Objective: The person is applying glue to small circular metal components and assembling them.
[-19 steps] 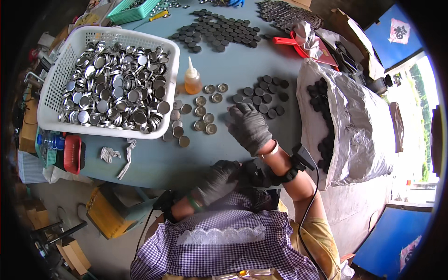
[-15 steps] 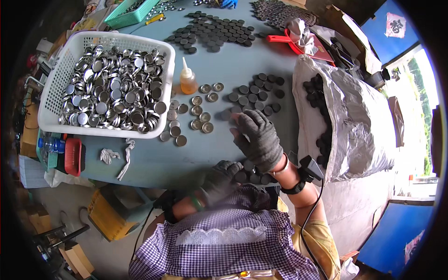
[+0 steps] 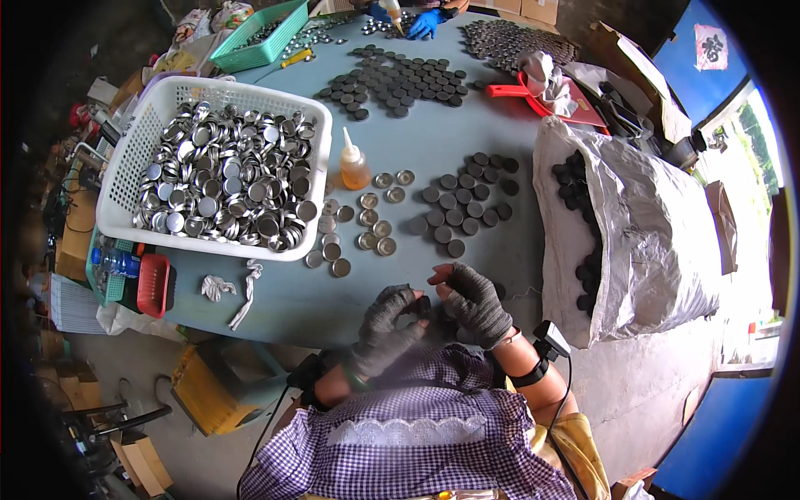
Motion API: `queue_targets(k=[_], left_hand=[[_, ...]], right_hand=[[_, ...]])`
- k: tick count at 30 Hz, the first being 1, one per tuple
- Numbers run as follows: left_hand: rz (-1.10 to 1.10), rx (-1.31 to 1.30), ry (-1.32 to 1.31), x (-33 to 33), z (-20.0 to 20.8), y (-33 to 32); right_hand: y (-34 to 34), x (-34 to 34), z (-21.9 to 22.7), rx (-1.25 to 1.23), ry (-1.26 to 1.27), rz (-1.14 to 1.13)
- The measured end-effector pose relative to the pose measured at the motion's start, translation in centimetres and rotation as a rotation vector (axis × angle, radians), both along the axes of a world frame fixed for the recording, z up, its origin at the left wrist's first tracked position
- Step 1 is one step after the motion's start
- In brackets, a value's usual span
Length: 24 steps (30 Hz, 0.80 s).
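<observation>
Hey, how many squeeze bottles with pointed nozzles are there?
2: one squeeze bottle stands right of the white basket; a second bottle points nozzle-down beside a co-worker's blue gloves at the top. Others may be hidden.

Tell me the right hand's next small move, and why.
Probably ease the right hand toward the left hand and take the small black piece it seems to pinch. The hands are close together, no piece shows at the right fingertips, and similar black discs lie just ahead with bare table beside them.
</observation>
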<state>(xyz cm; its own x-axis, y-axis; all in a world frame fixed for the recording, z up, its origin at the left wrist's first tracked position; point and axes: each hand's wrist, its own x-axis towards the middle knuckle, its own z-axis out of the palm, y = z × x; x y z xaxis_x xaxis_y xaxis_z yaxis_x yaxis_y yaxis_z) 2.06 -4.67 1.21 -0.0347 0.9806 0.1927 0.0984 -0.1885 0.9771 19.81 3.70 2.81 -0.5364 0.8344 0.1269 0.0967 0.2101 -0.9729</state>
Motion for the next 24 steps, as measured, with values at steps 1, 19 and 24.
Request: queue_targets(k=[1,19,24], left_hand=[[0.047,0.056,0.087,-0.3,-0.1,0.0],[0.227,0.175,0.24,-2.3,-1.1,2.7],[0.326,0.211,0.303,-3.0,-1.2,4.2]], right_hand=[[-0.3,-0.2,-0.3,-0.052,0.036,0.019],[2.6,-2.5,-0.1,-0.608,0.128,0.162],[6.6,-4.9,-1.3,-0.303,-0.096,0.189]])
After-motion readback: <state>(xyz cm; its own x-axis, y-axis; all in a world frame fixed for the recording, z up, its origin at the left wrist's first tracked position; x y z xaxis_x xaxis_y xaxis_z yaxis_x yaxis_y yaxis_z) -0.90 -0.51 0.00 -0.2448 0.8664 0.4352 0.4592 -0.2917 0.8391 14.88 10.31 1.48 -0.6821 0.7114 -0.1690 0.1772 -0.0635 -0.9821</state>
